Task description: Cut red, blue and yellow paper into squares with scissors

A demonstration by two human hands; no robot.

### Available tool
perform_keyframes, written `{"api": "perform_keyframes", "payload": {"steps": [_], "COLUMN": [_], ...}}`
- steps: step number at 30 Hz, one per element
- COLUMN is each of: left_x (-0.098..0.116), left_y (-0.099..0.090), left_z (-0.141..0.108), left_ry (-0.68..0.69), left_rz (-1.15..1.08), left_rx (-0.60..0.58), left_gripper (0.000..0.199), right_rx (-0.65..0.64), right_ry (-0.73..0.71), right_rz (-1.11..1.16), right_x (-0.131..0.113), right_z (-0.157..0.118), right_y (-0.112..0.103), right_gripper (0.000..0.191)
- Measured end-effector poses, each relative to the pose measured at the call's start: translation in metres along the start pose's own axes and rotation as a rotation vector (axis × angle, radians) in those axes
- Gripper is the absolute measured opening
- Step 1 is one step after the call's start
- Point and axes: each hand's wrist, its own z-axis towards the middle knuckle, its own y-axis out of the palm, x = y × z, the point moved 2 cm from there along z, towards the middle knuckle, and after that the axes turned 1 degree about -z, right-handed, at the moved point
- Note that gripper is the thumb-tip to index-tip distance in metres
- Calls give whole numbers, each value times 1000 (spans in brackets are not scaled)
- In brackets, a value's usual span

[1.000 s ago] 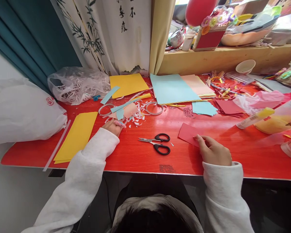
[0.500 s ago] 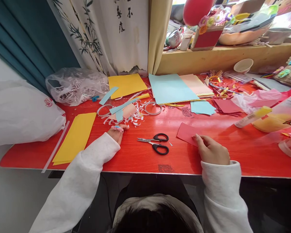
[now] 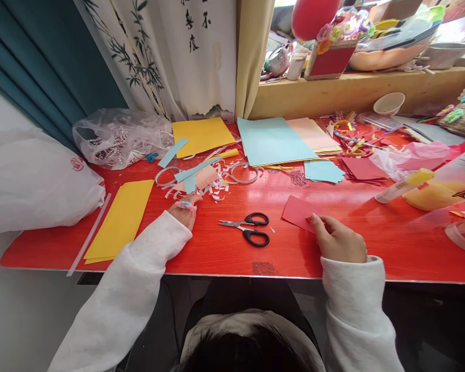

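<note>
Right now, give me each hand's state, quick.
Left hand: by the paper scraps; open or closed, cannot be told.
Right hand: closed, pinching the red paper.

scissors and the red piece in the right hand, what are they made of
Scissors: blades look like metal, from their silvery sheen; handles probably plastic, being smooth, solid black loops. Red piece in the right hand: likely matte paper or thin card, flat and straight-edged.
</note>
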Motion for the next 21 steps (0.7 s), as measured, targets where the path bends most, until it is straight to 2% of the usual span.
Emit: {"api": "perform_keyframes", "payload": {"steps": [5, 8, 10, 12, 17, 21], "left_x": [13, 25, 31, 34, 29, 20], "left_y": [9, 21, 28, 31, 24, 22], "left_z": [5, 16, 24, 31, 34, 33], "left_ry": [193, 324, 294, 208, 41, -9], "left_rz": [3, -46, -33, 8, 70, 92], "left_rx": [13, -63, -141, -180, -108, -65], "left_gripper": [35, 38, 40, 42, 38, 40], "right_rx": [11, -4, -10, -7, 25, 38], "right_ry": [-2, 3, 5, 7, -24, -30], "right_rz": [0, -11, -11, -5, 10, 5], "right_x": [-1, -1, -2, -1, 0, 1], "right_z": [0, 0, 0, 0, 0, 0], "right_y": [0, -1, -1, -1, 1, 1], "right_gripper": [36, 37, 37, 37, 36, 36]}}
